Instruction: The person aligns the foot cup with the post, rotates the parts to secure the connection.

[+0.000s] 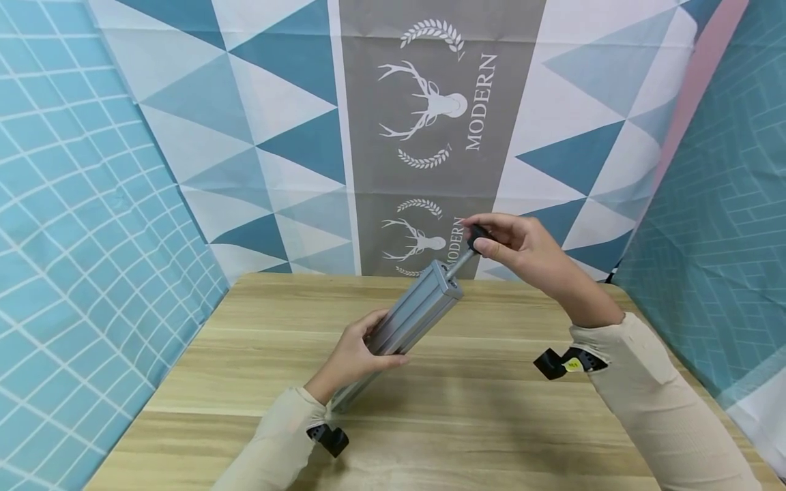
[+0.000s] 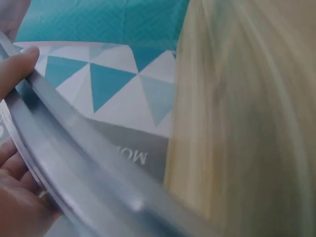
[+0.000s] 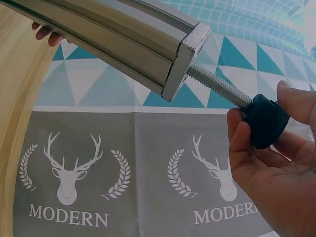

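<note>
A long grey metal profile slants up over the table, its lower end near the left wrist. My left hand grips it around the middle, thumb on one side and fingers on the other. From the profile's end plate a threaded rod sticks out, topped by a black knob. Thumb and fingers of my right hand pinch that knob. In the left wrist view the profile crosses close to the camera, with part of the left hand behind it.
Underneath is a wooden table. A patterned cloth with deer prints hangs behind it. Blue tiled cloth flanks the left side and a teal cloth the right. Each wrist carries a small black camera mount.
</note>
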`<state>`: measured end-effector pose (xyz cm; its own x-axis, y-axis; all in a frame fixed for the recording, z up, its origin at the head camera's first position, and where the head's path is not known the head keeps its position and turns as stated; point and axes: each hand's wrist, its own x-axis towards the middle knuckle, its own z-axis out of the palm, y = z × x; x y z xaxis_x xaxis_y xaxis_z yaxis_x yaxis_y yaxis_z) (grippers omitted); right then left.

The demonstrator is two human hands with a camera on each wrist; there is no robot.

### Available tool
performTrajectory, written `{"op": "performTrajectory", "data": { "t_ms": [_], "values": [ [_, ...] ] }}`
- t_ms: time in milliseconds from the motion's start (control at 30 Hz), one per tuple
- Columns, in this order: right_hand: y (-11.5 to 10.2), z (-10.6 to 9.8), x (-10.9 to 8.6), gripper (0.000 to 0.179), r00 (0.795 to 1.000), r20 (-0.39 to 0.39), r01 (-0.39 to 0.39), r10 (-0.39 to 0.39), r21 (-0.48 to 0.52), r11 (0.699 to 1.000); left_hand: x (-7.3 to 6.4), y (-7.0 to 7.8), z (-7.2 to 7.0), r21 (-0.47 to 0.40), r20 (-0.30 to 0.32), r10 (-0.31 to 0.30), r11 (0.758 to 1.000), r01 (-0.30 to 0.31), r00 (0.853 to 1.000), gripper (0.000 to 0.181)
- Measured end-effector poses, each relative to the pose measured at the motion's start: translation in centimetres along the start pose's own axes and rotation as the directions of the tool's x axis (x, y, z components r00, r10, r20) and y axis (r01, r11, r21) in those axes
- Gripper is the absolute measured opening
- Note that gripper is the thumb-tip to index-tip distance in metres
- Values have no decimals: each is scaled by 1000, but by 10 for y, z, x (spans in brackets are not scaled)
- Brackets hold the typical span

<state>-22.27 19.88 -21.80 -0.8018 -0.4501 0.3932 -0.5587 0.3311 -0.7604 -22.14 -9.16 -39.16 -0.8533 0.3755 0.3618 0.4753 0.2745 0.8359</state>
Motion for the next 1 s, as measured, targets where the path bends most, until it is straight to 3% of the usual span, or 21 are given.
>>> {"op": "performTrajectory", "data": {
  "t_ms": [200, 300, 433, 567, 833, 1000],
  "values": [
    [3, -2, -3, 40, 1000, 1, -9, 9, 0, 1000, 1, -1, 4, -81, -14, -26, 996, 25, 1000, 71],
    [4, -2, -3, 41, 1000, 7, -7, 7, 8, 1000, 0, 11, 3, -93, -13, -34, 995, 33, 999, 72],
    [4, -2, -3, 40, 1000, 5, -3, 3, 18, 1000, 1, 12, 4, -99, -22, -19, 995, 17, 1000, 72],
    [5, -2, -5, 41, 1000, 11, -6, 6, 33, 999, 2, -4, 7, -113, -48, 14, 993, -20, 999, 71],
    [7, -5, -8, 43, 998, 31, -52, 51, 30, 998, 2, -11, 11, -184, -78, 1, 983, -15, 997, 68],
    [7, -10, -11, 46, 998, 56, -30, 33, -59, 998, 3, -13, 13, -209, -85, -22, 978, 4, 996, 68]
  ]
}}
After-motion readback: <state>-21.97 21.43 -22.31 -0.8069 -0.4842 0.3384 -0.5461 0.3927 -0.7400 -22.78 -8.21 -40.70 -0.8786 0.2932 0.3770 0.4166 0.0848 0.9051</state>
